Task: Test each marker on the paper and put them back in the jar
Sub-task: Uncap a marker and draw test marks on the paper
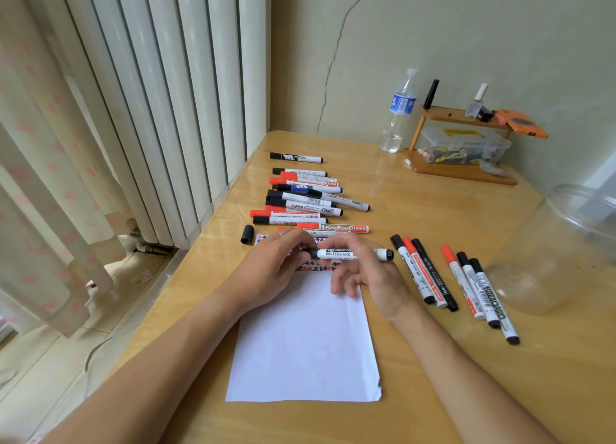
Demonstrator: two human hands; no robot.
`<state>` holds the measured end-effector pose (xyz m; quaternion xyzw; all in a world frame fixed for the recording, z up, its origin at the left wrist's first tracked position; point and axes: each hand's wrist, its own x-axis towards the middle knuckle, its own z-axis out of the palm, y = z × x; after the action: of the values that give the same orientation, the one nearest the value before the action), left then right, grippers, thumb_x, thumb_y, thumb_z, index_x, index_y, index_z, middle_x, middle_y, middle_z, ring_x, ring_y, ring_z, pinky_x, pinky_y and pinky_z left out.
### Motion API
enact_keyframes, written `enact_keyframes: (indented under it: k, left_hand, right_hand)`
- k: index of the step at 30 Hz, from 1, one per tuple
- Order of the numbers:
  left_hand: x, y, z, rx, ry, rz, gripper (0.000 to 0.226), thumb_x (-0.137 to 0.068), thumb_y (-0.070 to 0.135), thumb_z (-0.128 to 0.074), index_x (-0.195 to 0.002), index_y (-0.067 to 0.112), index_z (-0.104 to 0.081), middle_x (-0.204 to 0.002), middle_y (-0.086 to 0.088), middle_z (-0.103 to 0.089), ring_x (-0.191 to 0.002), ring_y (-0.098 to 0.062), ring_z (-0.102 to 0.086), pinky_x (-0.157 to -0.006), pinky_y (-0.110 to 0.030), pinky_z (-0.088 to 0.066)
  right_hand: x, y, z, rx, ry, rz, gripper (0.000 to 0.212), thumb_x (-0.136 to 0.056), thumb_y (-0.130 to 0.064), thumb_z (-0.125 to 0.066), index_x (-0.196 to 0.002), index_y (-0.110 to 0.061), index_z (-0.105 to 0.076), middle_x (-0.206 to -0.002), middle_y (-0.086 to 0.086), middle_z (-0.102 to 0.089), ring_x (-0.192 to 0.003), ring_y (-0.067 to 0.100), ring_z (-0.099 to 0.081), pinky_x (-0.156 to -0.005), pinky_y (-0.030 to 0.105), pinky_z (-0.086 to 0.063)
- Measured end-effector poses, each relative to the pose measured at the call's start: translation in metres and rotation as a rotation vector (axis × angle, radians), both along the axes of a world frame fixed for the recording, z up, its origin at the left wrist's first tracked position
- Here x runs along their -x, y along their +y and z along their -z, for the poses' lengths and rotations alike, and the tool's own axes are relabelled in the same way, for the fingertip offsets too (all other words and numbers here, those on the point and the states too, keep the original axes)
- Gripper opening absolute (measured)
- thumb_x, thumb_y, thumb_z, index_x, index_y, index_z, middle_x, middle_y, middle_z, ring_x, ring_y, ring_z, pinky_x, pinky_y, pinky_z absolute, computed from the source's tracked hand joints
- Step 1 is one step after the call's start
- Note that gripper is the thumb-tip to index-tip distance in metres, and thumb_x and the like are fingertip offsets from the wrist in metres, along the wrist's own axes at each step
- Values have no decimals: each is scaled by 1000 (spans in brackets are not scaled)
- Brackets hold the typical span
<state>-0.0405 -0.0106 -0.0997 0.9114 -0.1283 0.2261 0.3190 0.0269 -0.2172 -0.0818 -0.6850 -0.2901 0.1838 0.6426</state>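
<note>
Held level over the far end of the paper [305, 337]: a whiteboard marker [346, 254], left hand [270, 270] pinching its black end, right hand [370, 273] gripping the barrel. Right of the paper, six markers [446, 277] beside the jar [560, 247]; beyond the paper, a loose cap [247, 234].
</note>
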Motion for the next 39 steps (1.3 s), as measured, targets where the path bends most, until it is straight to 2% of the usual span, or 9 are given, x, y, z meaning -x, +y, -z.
enact_keyframes:
  k: [2,6,9,15,21,26,32,36,39]
  left_hand:
    - [0,0,0,13,2,4,9,-102,13,-58,-108,20,-59,-99,14,-64,-90,-8,-57,-73,-24,-44]
    - [0,0,1,7,17,18,10,-102,13,-59,-107,20,-57,-98,15,-64,-88,-10,-59,-72,-34,-49]
    - [-1,2,4,17,36,-34,18,-98,6,-62,-107,20,-54,-100,11,-61,-90,-10,-56,-74,-29,-46]
    - [-4,5,4,-22,52,-55,26,-91,7,-73,-113,19,-66,-112,6,-61,-97,2,-52,-86,-7,-39]
    - [-3,4,1,34,22,-29,22,-85,16,-82,-107,20,-77,-101,11,-70,-92,0,-62,-80,-9,-44]
    - [0,3,1,52,29,-23,27,-81,22,-87,-107,19,-80,-98,11,-73,-89,-2,-65,-78,-12,-48]
    - [1,2,0,74,24,-23,28,-79,17,-88,-105,17,-80,-95,19,-66,-88,14,-60,-78,-5,-44]
    - [1,1,-1,53,3,-11,23,-81,12,-85,-102,17,-79,-94,14,-69,-89,1,-64,-77,-18,-51]
    - [0,1,0,-6,-7,-7,20,-86,10,-80,-104,18,-77,-96,12,-70,-89,-2,-63,-77,-22,-50]
  right_hand:
    - [-2,-1,0,-19,43,23,53,-96,-51,-38,-110,-17,-76,-91,21,-68,-62,26,-60,-50,27,-39]
    - [-8,-4,2,-22,-13,79,24,-91,-27,-55,-101,-12,-70,-72,18,-50,-51,18,-45,-46,23,-33]
    - [-10,-9,-2,-29,-55,63,7,-94,-14,-70,-97,-8,-68,-72,12,-64,-57,26,-59,-50,30,-47]
    - [-26,-20,5,277,-369,-1,20,-90,-8,-77,-96,-26,-73,-97,-10,-75,-97,10,-71,-92,28,-54]
    - [-14,-9,8,363,-570,73,26,-82,-17,-83,-99,-28,-67,-97,-14,-66,-90,8,-62,-72,16,-48]
    - [-16,-11,15,380,-621,131,24,-82,-21,-85,-91,-31,-65,-90,-19,-67,-84,8,-63,-70,18,-45]
    - [-13,-9,16,367,-542,139,16,-83,-31,-84,-91,-27,-70,-89,-16,-71,-89,8,-66,-81,32,-54]
    - [-10,-6,14,369,-563,150,22,-84,-48,-73,-86,-27,-70,-82,-14,-70,-81,9,-64,-75,31,-53]
    - [-8,-3,10,385,-605,136,17,-87,-34,-77,-80,-23,-67,-73,-11,-66,-67,10,-57,-64,30,-49]
